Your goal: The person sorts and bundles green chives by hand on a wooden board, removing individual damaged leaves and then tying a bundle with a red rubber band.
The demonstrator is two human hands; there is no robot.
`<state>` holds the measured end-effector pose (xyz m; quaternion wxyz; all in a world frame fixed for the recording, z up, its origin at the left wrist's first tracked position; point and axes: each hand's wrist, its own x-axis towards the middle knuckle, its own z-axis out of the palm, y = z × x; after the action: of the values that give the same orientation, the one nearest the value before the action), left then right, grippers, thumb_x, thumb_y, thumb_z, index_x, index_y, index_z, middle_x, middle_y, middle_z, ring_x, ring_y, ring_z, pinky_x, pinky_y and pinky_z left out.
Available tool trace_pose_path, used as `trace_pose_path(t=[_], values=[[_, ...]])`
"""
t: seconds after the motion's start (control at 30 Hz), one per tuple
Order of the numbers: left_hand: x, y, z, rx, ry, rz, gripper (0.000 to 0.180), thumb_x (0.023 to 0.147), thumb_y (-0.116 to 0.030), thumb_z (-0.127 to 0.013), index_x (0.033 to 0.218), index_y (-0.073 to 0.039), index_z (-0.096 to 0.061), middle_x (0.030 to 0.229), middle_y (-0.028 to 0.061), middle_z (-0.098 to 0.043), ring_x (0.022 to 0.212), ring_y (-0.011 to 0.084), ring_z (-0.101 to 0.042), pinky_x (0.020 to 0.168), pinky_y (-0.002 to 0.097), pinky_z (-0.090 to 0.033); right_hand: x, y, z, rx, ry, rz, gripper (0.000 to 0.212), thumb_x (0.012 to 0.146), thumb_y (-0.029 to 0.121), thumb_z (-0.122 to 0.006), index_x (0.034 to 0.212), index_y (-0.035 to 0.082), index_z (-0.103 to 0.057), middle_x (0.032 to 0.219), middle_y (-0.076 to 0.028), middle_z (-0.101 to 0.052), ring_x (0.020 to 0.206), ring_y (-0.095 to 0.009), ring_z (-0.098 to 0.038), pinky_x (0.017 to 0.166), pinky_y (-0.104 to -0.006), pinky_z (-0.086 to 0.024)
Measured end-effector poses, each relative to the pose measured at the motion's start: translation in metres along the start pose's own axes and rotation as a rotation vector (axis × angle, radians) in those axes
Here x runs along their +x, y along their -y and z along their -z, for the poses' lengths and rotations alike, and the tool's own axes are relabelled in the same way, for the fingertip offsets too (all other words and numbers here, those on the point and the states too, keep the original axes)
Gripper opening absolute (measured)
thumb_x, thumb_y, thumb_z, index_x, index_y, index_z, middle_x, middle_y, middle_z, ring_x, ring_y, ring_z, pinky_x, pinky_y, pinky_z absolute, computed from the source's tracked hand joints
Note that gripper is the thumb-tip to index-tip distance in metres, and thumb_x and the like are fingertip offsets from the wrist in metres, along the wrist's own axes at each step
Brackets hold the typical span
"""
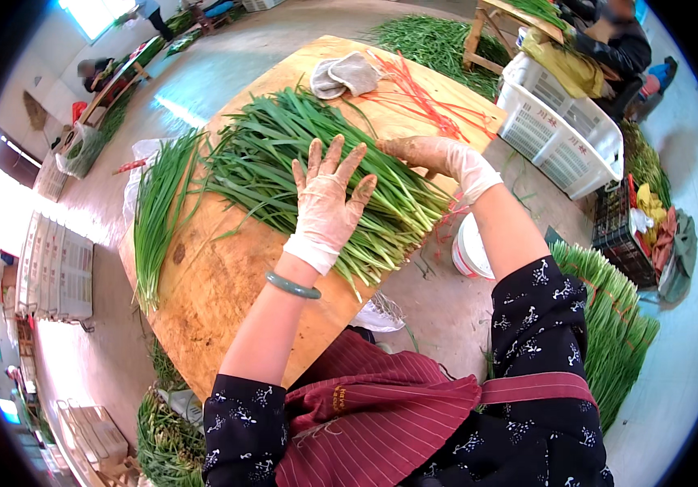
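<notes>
A large heap of garlic chives point(284, 150) lies across the wooden table point(203, 284), dark leaves toward the far left and pale stems toward the near right. My left hand point(325, 199), in a thin soiled glove, rests flat on top of the heap with its fingers spread. At the heap's far right side my gloved right hand point(442, 158) reaches in from the right. Its fingers stretch leftward along the leaves, and some are hidden behind one another. A smaller bunch of chives point(158, 215) lies apart at the table's left edge.
Red ties point(422, 93) and grey cloth gloves point(345, 75) lie at the table's far end. Right of it are a white bucket point(471, 247), a white crate point(556, 130) and stacked tied chives point(609, 325). Other people point(621, 49) sit farther off. Stacked crates point(57, 268) stand left.
</notes>
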<state>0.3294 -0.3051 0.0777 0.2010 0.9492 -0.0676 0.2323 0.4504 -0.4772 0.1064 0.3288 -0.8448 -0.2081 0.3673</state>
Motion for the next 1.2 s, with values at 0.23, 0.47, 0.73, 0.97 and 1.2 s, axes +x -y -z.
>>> trace_pose_path(t=[0.23, 0.47, 0.73, 0.97, 1.2], values=[[-0.125, -0.023, 0.004, -0.362, -0.157, 0.176, 0.059, 0.084, -0.02, -0.053, 0.134, -0.003, -0.026, 0.137, 0.02, -0.027, 0.129, 0.0348, -0.022, 0.105, 0.0425, -0.018, 0.011, -0.01, 0.014, -0.485, -0.471, 0.182, 0.067, 0.082, 0.057, -0.043, 0.128, 0.008, -0.04, 0.117, -0.017, -0.053, 0.111, -0.029, -0.048, 0.091, -0.0366, -0.04], [-0.143, -0.052, -0.025, -0.582, -0.104, 0.407, 0.064, 0.08, -0.017, -0.055, 0.132, 0.004, -0.023, 0.132, 0.0294, -0.026, 0.123, 0.0413, -0.027, 0.103, 0.0388, -0.023, -0.006, 0.11, -0.107, -0.564, -0.287, 0.993, 0.011, 0.073, 0.015, -0.059, 0.081, 0.011, -0.065, 0.077, -0.012, -0.064, 0.076, -0.024, -0.062, 0.068, -0.0348, -0.048], [-0.149, -0.044, -0.021, -0.872, -0.05, 0.286, 0.054, 0.075, -0.002, -0.05, 0.125, 0.0, -0.03, 0.119, 0.0114, -0.039, 0.117, 0.0215, -0.036, 0.093, 0.0314, -0.035, 0.044, 0.067, -0.2, -1.575, -0.254, 1.04, 0.007, 0.071, 0.02, -0.057, 0.074, 0.015, -0.059, 0.07, 0.0, -0.059, 0.078, -0.018, -0.059, 0.079, -0.0342, -0.041], [-0.15, -0.011, -0.021, -1.016, -0.507, 0.711, 0.031, 0.081, -0.001, -0.057, 0.11, 0.002, -0.049, 0.105, 0.009, -0.055, 0.094, 0.0134, -0.051, 0.083, 0.0252, -0.041, 0.023, 0.082, -0.156, -1.356, -0.289, 1.129, 0.009, 0.07, 0.021, -0.057, 0.074, 0.014, -0.058, 0.069, 0.0, -0.058, 0.078, -0.018, -0.059, 0.08, -0.0343, -0.041], [-0.098, 0.03, -0.036, -1.179, -0.59, 0.891, 0.02, 0.076, 0.005, -0.062, 0.095, 0.003, -0.055, 0.087, 0.0056, -0.06, 0.079, 0.0127, -0.056, 0.077, 0.0237, -0.045, 0.018, 0.074, -0.133, -0.95, -0.497, 1.12, 0.02, 0.07, 0.018, -0.059, 0.089, 0.011, -0.058, 0.075, -0.003, -0.059, 0.08, -0.021, -0.058, 0.085, -0.0367, -0.039]])
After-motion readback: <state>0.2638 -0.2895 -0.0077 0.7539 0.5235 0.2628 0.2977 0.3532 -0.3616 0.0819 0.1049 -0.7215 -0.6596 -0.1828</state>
